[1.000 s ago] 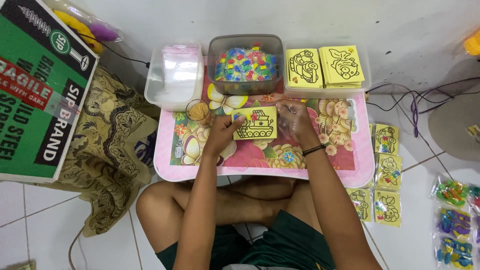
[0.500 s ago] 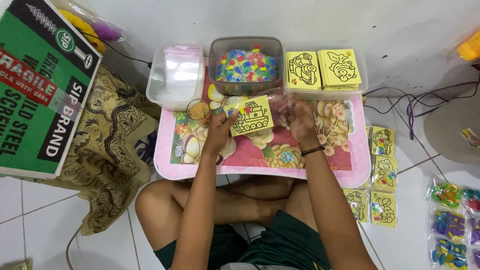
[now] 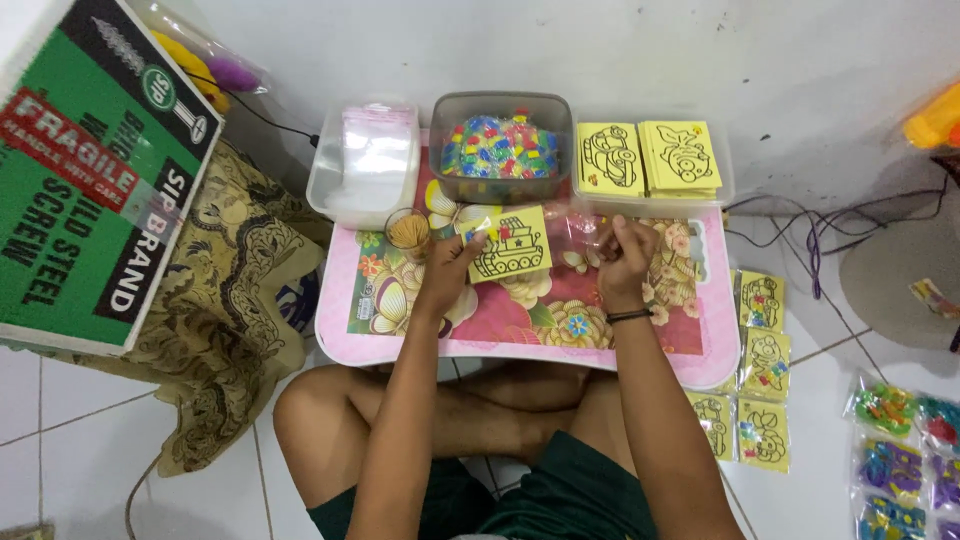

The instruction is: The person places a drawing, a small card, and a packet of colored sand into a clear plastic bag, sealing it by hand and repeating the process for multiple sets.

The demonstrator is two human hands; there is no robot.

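over the pink tray (image 3: 700, 350), left hand (image 3: 450, 265) fingers pinch the yellow card (image 3: 510, 245); right hand (image 3: 625, 250) fingers curled together.

I see green cardboard box (image 3: 90, 170) far left on patterned cloth (image 3: 215, 330). Clear tub of plastic bags (image 3: 365, 160) beside grey tub of coloured pieces (image 3: 500, 145). Purple cables (image 3: 830, 240) right, on floor.

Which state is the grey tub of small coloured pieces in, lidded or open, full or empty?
Open and nearly full. The grey tub shows no lid, and the coloured pieces reach close to its rim, in plain sight from above.
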